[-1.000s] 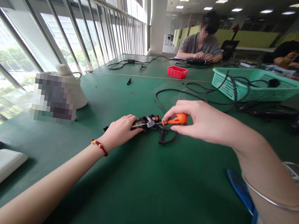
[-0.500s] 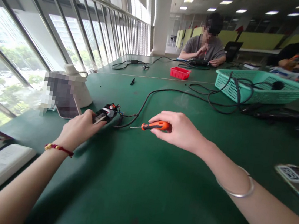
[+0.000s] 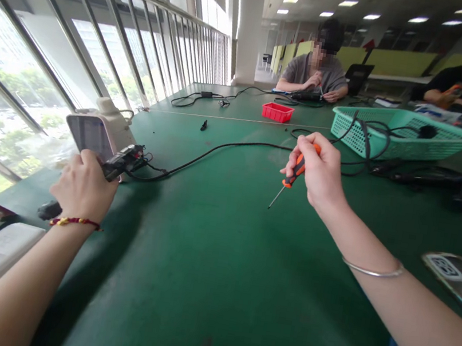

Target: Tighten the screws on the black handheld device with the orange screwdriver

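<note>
Head view, left hand gripping a black corded device with exposed wires, right hand well apart, grasping an orange-and-black screwdriver, tip slanting down over the green bench, teal basket beyond the right hand

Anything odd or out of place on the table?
Nothing looks spilled. Two mild oddities: a small black piece lies by itself on the green table, and the black device in the left hand has thin wires showing at one end, as if uncovered.
</note>
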